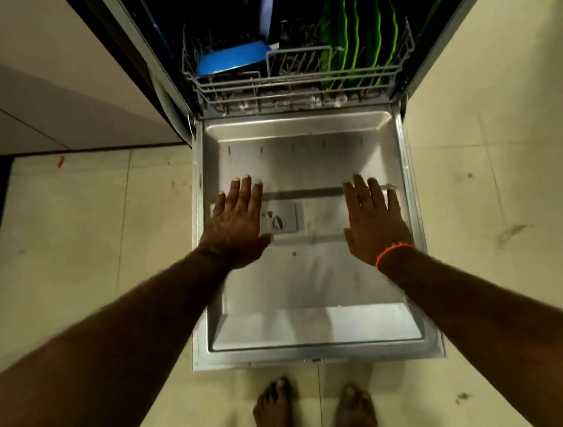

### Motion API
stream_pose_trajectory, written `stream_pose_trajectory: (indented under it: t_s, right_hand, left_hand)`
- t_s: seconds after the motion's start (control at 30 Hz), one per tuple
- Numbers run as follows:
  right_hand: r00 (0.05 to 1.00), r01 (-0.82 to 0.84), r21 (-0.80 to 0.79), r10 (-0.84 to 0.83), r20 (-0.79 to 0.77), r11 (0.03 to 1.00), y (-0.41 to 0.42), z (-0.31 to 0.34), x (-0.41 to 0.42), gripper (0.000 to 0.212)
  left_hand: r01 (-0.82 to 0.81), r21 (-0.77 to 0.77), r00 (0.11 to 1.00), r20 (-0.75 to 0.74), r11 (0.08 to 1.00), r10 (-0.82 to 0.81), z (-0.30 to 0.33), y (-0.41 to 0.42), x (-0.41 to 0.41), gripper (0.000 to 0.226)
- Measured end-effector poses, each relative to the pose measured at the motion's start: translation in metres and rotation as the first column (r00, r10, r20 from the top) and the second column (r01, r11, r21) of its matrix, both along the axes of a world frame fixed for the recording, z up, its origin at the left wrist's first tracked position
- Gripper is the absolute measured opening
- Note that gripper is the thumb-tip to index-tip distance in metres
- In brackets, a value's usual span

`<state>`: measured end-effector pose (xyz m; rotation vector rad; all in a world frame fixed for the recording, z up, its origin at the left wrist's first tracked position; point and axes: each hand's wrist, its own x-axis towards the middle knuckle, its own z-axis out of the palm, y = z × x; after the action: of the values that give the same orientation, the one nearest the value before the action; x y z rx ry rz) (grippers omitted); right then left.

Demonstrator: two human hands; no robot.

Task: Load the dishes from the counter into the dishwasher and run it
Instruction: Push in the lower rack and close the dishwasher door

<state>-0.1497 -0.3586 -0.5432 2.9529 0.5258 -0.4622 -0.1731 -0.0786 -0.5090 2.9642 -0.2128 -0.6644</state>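
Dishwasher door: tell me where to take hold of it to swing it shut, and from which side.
Grip the dishwasher door by its free front edge nearest the feet, coming from below with fingers curled under. It lies flat, hinged at the rack end, so that edge likely gives most leverage. Both the left hand and right hand are open above the inner panel.

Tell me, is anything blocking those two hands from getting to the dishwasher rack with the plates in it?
Nothing visible does. The left hand and right hand are spread open above the lowered door, and the door panel between them and the lower rack is bare metal. The green plates and blue dish sit inside the rack.
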Motion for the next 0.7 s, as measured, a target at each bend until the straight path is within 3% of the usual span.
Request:
stream_pose_trajectory:
  t_s: [0.3,0.43,0.5,0.57,0.7]
  right_hand:
    - [0.952,0.134,0.006,-0.128,-0.278,0.991,-0.028,-0.040,-0.161,0.086]
    - [0.879,0.381,0.024,-0.354,-0.320,0.924,-0.032,-0.067,-0.224,0.080]
    - [0.755,0.619,0.056,-0.575,-0.315,0.783,-0.031,-0.077,-0.250,0.086]
    - [0.549,0.833,0.128,-0.774,-0.317,0.538,-0.028,-0.085,-0.267,0.100]
    - [0.214,0.921,0.388,-0.865,-0.453,0.024,-0.019,-0.105,-0.272,0.129]
  left_hand:
    - [-0.021,-0.007,0.983,-0.185,1.000,0.019,-0.050,-0.033,-0.145,0.109]
    - [-0.023,-0.003,0.951,-0.308,1.000,0.021,-0.084,-0.047,-0.199,0.108]
    - [-0.026,-0.013,0.934,-0.357,1.000,0.019,-0.099,-0.054,-0.216,0.108]
    - [-0.028,-0.031,0.921,-0.388,0.999,0.014,-0.112,-0.058,-0.227,0.108]
    - [-0.010,-0.032,0.908,-0.418,0.999,-0.004,-0.135,-0.062,-0.238,0.113]
